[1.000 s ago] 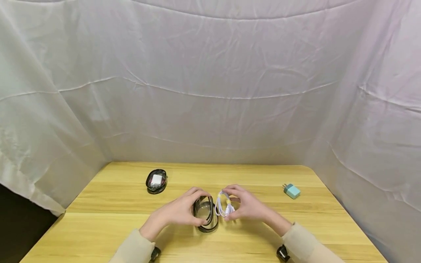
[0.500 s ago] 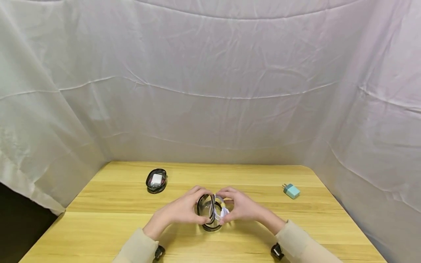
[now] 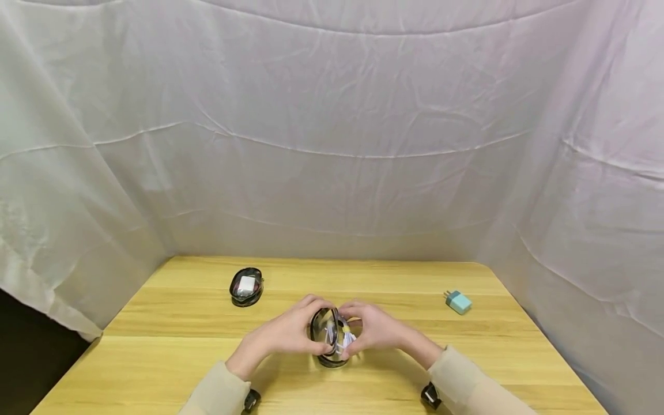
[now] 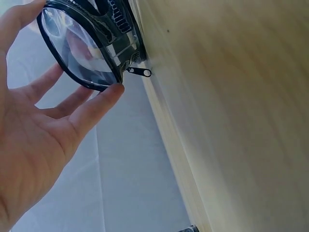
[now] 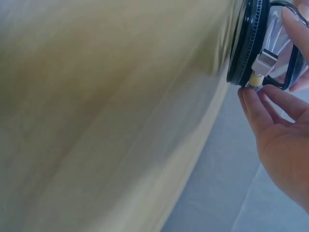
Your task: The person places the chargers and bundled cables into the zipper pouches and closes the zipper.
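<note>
In the head view, my left hand (image 3: 293,329) grips the raised lid of a small clear zip pouch (image 3: 332,362) with black trim, thumb and fingers around its rim. The pouch stands on the table with its mouth facing right. My right hand (image 3: 377,331) pinches a coiled white USB cable (image 3: 349,339) tied with yellow bands, and the coil is partly inside the pouch. In the right wrist view, a USB plug (image 5: 266,61) shows beside the pouch's zipper teeth. A black zipper pull (image 4: 140,72) hangs from the pouch in the left wrist view.
On the wooden table (image 3: 207,357), a second black-trimmed clear pouch (image 3: 246,301) lies at the back left with a white adapter (image 3: 247,284) in it. To the right lies a teal plug charger (image 3: 459,302). Pale curtains (image 3: 332,190) surround the table's back and sides.
My right hand has moved left with the cable, from beside the pouch into its mouth. My left hand has shifted slightly right, still holding the lid.
</note>
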